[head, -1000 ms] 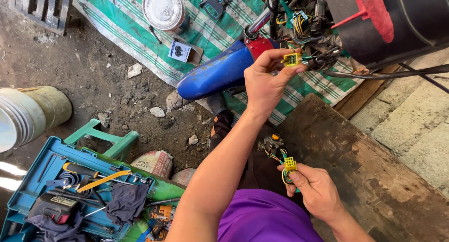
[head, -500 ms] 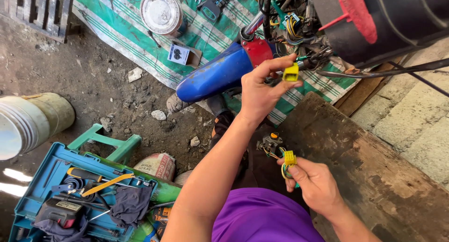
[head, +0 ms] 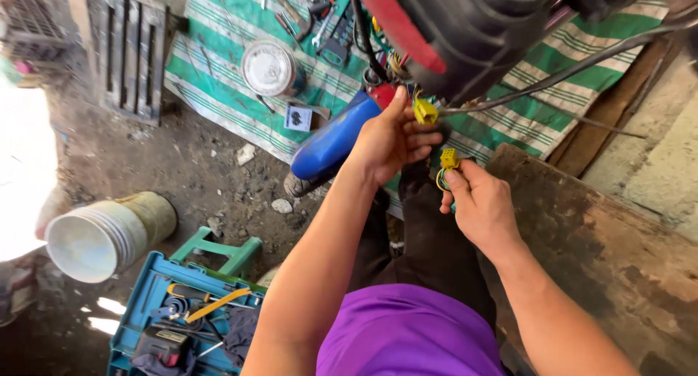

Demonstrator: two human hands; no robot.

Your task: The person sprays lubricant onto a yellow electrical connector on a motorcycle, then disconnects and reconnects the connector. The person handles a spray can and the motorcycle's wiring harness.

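Setting: outdoor repair spot, dirt floor, striped green-white mat (head: 218, 78) spread under a dismantled scooter body (head: 465, 27).
Left hand (head: 389, 143): raised to the wiring under the black body; fingers pinched shut on a yellow connector (head: 425, 111) at the end of the loom.
Right hand (head: 483, 205): lower, just beside the left; thumb and forefinger closed on a second yellow connector (head: 449, 158) w/ short yellow-green wires (head: 439, 180) looping below it.
Gap: the two plugs are near each other but apart, not mated; upper one sits higher and to the left.
Handling, plugs: small, light, hard plastic; prob. a bit brittle at the latch tabs. Best held by the housing sides, as both hands do now.
Handling, wires: thin, soft, bendy; pulling on them risks tearing pins out, so grip the shell, not the leads.
Nearby: blue fender-like panel (head: 331, 143) lying on the mat edge just beside the left hand; round headlamp (head: 269, 67) and loose tools further up the mat.
Lower left: white bucket (head: 102, 238) on its side, green stool (head: 218, 252), open teal toolcase (head: 182, 318) w/ a drill and yellow-handled tool.
Right side: worn wooden board (head: 603, 260) next to the right arm.
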